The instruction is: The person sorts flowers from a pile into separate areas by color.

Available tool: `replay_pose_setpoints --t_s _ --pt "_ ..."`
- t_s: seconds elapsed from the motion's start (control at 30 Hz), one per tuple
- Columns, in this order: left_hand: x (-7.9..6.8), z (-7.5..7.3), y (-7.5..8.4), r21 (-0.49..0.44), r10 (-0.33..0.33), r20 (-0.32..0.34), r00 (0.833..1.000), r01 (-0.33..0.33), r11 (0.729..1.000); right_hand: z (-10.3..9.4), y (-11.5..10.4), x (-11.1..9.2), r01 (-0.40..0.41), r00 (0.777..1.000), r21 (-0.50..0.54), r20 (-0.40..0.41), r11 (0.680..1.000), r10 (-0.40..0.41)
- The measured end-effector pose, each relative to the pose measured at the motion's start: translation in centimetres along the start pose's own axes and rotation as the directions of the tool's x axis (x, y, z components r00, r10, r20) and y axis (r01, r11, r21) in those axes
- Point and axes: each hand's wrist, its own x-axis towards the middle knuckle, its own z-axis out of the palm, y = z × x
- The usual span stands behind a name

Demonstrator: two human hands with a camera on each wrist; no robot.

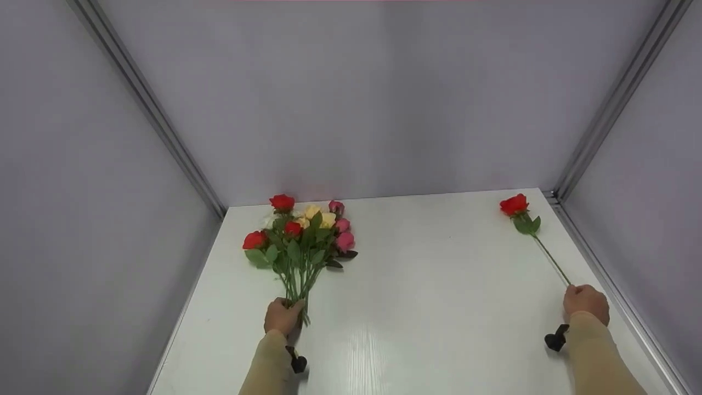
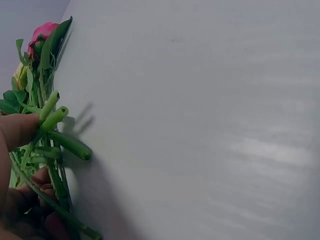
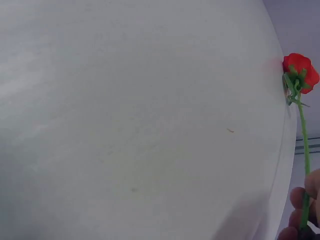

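Observation:
In the head view my left hand (image 1: 283, 316) grips the lower stems of a bunch of flowers (image 1: 296, 247) at the left of the table. Red, yellow, white and pink blooms with green leaves make up the bunch. The left wrist view shows my thumb and curled fingers around the green stems (image 2: 57, 185), whose cut ends stick out past the thumb. Over at the right side, my right hand (image 1: 587, 303) holds a single red rose (image 1: 514, 205) by the bottom of its long stem. That stem (image 3: 304, 145) runs between thumb and fingers in the right wrist view.
A white tabletop (image 1: 428, 285) lies between the two hands. Grey panels stand on the left, right and back (image 1: 384, 99), with metal profiles (image 1: 620, 104) at the corners. Each wrist wears a small black camera (image 1: 556, 339).

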Motion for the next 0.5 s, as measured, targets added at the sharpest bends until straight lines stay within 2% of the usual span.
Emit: replay_pose_setpoints --t_s 0.2,0.5 --pt "0.4 0.6 0.1 -0.029 -0.032 0.011 0.999 0.033 0.999 0.2 0.3 -0.4 -0.068 0.998 0.033 0.016 0.997 0.067" --pt "0.5 0.3 -0.1 -0.018 -0.042 0.013 0.999 0.043 0.999 1.0 0.6 -0.3 -0.057 0.998 0.026 0.027 0.998 0.056"
